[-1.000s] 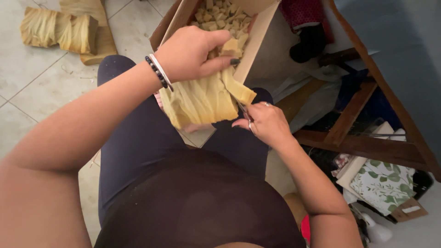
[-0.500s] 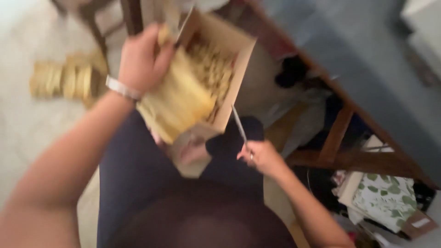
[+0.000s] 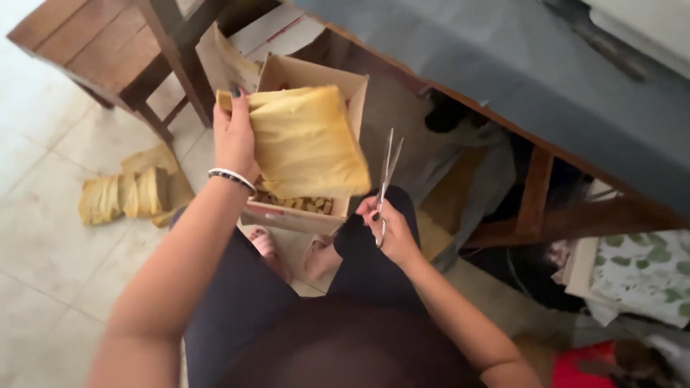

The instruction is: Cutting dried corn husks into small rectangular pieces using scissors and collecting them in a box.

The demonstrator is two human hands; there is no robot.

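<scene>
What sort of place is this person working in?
Probably a home or small workshop: a tiled floor, a wooden stool, a table with clutter under it, and a cardboard box of cut pieces.

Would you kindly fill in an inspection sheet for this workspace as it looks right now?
Surface: pale tiled floor; the person sits above it.
Job's things: yellow folded bundle raised over an open cardboard box holding small tan pieces; scissors, blades open and pointing up.
Clutter: stack of tan bundles on the floor; leaf-print cloth at right.
Hands: left hand grips the bundle's edge; right hand holds the scissors by the handles.
Cables: nothing seen.
Surroundings: wooden stool upper left; grey-topped wooden table beside the box.
</scene>
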